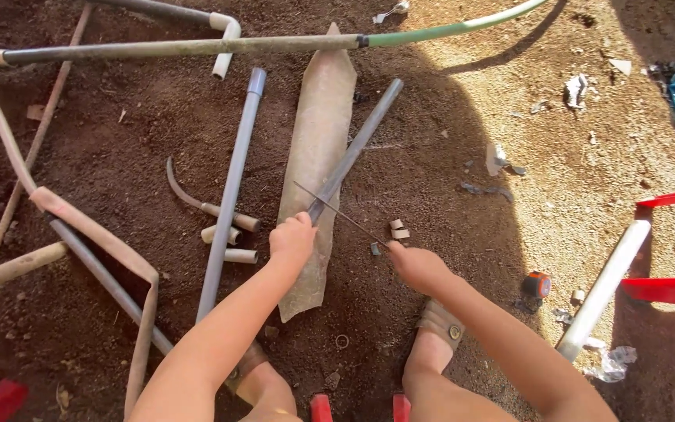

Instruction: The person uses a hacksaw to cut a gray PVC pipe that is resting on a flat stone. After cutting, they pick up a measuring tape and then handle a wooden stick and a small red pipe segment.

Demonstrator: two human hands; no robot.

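Gripping a slim grey plastic pipe [353, 148] in closed fingers, the left hand [291, 240] steadies it on a dusty curved sheet [318, 141], while the right hand [416, 266] clamps a thin hacksaw blade [339, 213] crossing the pipe just beyond the left fingertips; cut pipe offcuts [398, 229] lie nearby.

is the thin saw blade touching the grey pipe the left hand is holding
Touching. In the head view the thin blade, held by the right hand, crosses directly over the grey pipe just above the left hand, with no gap visible at the crossing.
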